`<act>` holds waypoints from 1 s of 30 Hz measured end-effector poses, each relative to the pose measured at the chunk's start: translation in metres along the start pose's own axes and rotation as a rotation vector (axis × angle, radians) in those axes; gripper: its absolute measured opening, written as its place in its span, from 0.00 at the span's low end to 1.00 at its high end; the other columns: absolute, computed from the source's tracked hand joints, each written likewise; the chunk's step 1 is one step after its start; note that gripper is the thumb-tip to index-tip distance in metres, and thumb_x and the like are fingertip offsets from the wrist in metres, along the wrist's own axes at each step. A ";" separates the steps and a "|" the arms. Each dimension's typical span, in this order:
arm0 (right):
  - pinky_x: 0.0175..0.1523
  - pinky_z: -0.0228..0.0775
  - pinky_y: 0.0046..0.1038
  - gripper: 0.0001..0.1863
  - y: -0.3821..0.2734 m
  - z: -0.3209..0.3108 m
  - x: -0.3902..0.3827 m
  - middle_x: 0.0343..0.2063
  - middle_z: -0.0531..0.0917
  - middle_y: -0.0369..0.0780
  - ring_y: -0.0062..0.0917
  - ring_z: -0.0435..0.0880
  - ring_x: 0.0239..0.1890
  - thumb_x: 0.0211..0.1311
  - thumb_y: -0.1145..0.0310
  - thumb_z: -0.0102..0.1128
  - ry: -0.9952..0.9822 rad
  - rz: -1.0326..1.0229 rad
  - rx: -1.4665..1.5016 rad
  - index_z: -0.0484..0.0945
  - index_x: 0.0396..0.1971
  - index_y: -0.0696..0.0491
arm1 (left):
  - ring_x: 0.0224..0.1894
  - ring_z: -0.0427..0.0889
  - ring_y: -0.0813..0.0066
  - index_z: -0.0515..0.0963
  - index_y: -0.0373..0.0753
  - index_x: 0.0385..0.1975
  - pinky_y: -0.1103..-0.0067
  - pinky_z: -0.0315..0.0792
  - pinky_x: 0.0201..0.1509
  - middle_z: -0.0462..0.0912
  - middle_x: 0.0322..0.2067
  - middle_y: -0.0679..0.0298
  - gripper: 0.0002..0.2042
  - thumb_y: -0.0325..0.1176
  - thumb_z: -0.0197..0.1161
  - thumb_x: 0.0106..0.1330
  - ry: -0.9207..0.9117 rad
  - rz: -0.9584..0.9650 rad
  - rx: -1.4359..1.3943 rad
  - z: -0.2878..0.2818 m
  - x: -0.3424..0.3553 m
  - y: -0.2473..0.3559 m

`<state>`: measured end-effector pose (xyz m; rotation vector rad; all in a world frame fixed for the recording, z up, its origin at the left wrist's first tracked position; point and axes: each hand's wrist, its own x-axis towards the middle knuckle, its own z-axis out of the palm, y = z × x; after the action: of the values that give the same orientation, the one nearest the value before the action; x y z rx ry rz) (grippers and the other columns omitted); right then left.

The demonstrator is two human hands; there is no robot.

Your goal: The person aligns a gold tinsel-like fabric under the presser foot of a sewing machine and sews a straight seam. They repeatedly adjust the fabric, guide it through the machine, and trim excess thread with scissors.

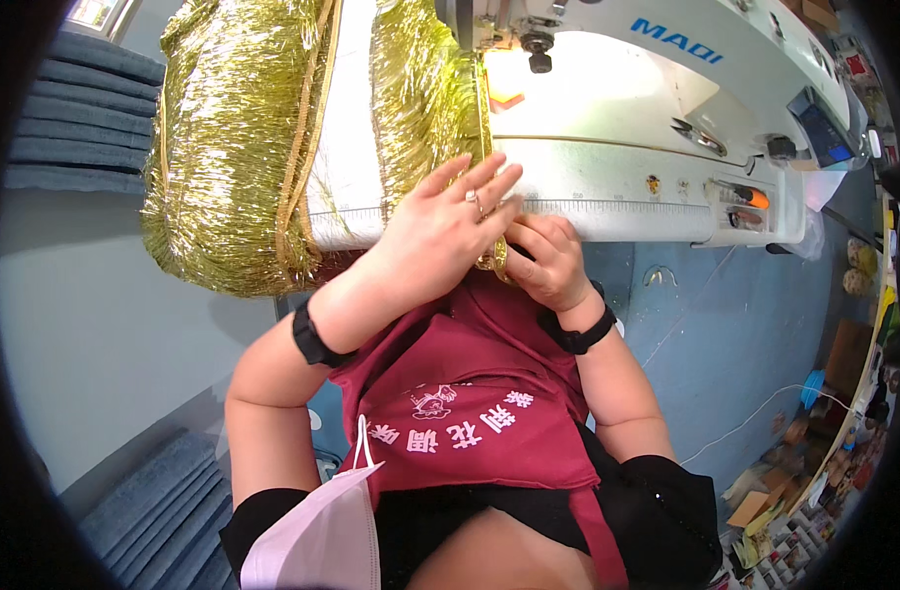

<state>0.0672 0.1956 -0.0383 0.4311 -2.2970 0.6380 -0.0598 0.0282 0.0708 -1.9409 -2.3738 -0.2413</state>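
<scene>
Left hand (pixel 435 234) lies palm down with its fingers stretched out and a little apart, crossing over the narrow gold braid band (pixel 484 108) of the tinsel fringe; its thumb is out of sight beneath. Just to its right, the right hand (pixel 551 265) has its fingers curled in against the same band, but the left fingers cover their tips, so I cannot tell whether they are clamped on it.

The relation that seems to matter most is the band's long axis: it runs from the grip straight away from the body, toward the needle end of the white sewing machine (pixel 617 74). Its looped near end (pixel 501 264) hangs between the hands, nearer to the right fingertips.

Left of the band, beyond the left hand, spreads the gold tinsel fringe (pixel 420 108), with a thicker bundle (pixel 224 157) farther left. Right of the grip, a ruled scale (pixel 627 207) edges the bed; snips (pixel 701 137) lie farther off.
</scene>
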 end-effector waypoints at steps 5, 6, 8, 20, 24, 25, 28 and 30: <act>0.58 0.72 0.34 0.08 -0.001 -0.001 -0.003 0.51 0.86 0.34 0.27 0.84 0.54 0.63 0.66 0.63 0.044 -0.014 0.013 0.83 0.42 0.44 | 0.68 0.77 0.57 0.79 0.37 0.58 0.64 0.68 0.73 0.80 0.63 0.54 0.21 0.29 0.62 0.64 0.332 -0.092 -0.207 0.038 -0.024 0.016; 0.58 0.71 0.34 0.07 -0.002 -0.002 -0.004 0.51 0.86 0.34 0.27 0.84 0.54 0.64 0.65 0.63 0.026 -0.016 -0.013 0.83 0.41 0.44 | 0.67 0.78 0.57 0.79 0.37 0.58 0.64 0.69 0.72 0.80 0.63 0.53 0.21 0.29 0.63 0.64 0.359 -0.108 -0.231 0.043 -0.028 0.022; 0.59 0.71 0.34 0.07 -0.004 -0.003 -0.006 0.51 0.86 0.35 0.27 0.84 0.54 0.65 0.65 0.62 0.010 -0.013 -0.037 0.84 0.41 0.46 | 0.66 0.79 0.56 0.80 0.37 0.59 0.64 0.72 0.70 0.80 0.62 0.53 0.21 0.30 0.65 0.65 0.437 -0.140 -0.289 0.050 -0.035 0.037; 0.62 0.69 0.35 0.12 -0.001 0.000 -0.009 0.50 0.85 0.34 0.27 0.83 0.55 0.63 0.63 0.61 -0.018 -0.011 -0.063 0.85 0.43 0.48 | 0.65 0.80 0.51 0.82 0.42 0.59 0.62 0.72 0.68 0.77 0.65 0.46 0.20 0.40 0.63 0.70 0.465 -0.052 -0.274 0.066 -0.049 0.061; 0.62 0.68 0.35 0.12 -0.002 0.000 -0.008 0.49 0.85 0.34 0.26 0.82 0.55 0.63 0.63 0.60 -0.016 -0.001 -0.062 0.85 0.43 0.48 | 0.65 0.80 0.51 0.82 0.43 0.59 0.62 0.72 0.67 0.76 0.66 0.46 0.21 0.41 0.64 0.68 0.466 -0.053 -0.262 0.070 -0.049 0.061; 0.62 0.68 0.35 0.12 -0.001 0.001 -0.008 0.49 0.85 0.34 0.26 0.82 0.55 0.63 0.63 0.60 -0.017 -0.002 -0.063 0.85 0.43 0.48 | 0.65 0.80 0.51 0.82 0.44 0.59 0.63 0.72 0.67 0.76 0.66 0.46 0.21 0.41 0.64 0.68 0.466 -0.056 -0.261 0.071 -0.049 0.061; 0.61 0.68 0.35 0.12 -0.001 0.001 -0.008 0.49 0.85 0.34 0.26 0.82 0.55 0.63 0.62 0.60 -0.018 -0.002 -0.064 0.85 0.42 0.48 | 0.65 0.80 0.52 0.82 0.44 0.60 0.63 0.72 0.67 0.77 0.65 0.47 0.22 0.42 0.64 0.67 0.471 -0.052 -0.255 0.074 -0.049 0.060; 0.61 0.68 0.35 0.11 0.000 0.001 -0.008 0.49 0.85 0.34 0.26 0.82 0.55 0.63 0.62 0.60 -0.021 0.003 -0.057 0.85 0.42 0.48 | 0.65 0.80 0.52 0.81 0.44 0.60 0.63 0.72 0.68 0.77 0.65 0.47 0.22 0.42 0.64 0.67 0.476 -0.049 -0.246 0.075 -0.048 0.059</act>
<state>0.0724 0.1957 -0.0444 0.4097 -2.3304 0.5699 0.0113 0.0051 -0.0052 -1.6661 -2.1493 -0.9227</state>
